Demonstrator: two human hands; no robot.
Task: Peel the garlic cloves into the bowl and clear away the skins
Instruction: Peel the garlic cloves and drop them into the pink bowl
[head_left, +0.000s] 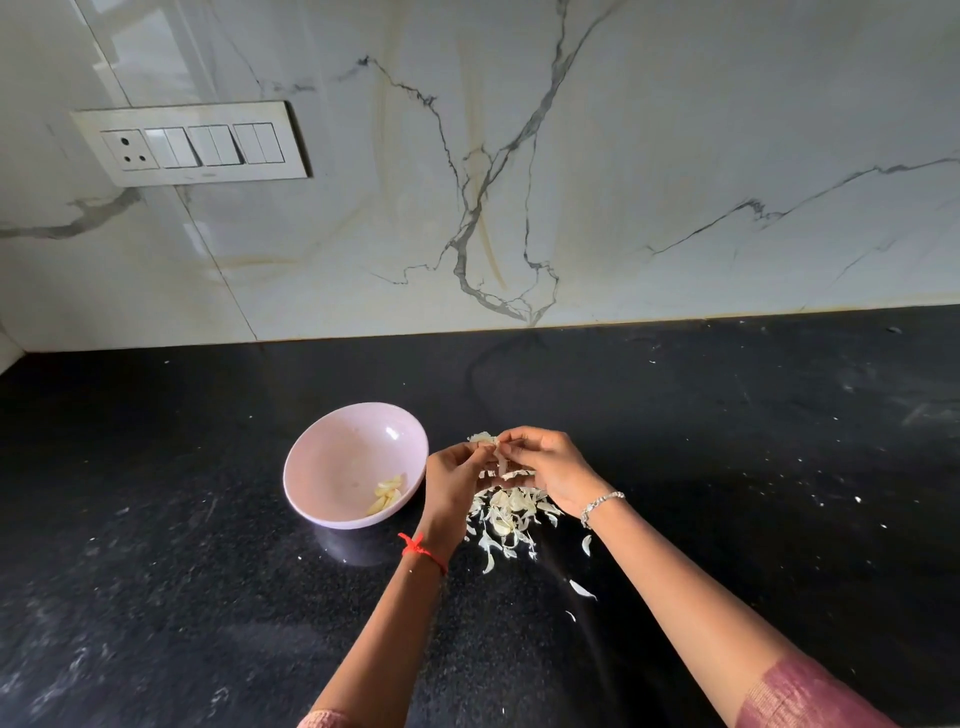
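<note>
A pale pink bowl (332, 457) stands on the black counter with a few peeled garlic cloves (387, 496) low on its right side. Just right of the bowl, my left hand (452, 478) and my right hand (545, 465) meet above the counter and together pinch a piece of garlic (483, 439) with papery skin hanging from it. Beneath the hands lies a heap of white garlic skins (506, 517), with a few stray flakes (582, 590) nearer to me.
The black stone counter (182, 597) runs back to a white marble wall (519, 182). A switch plate (192, 143) is mounted on the wall at upper left. Small white specks dot the counter at right.
</note>
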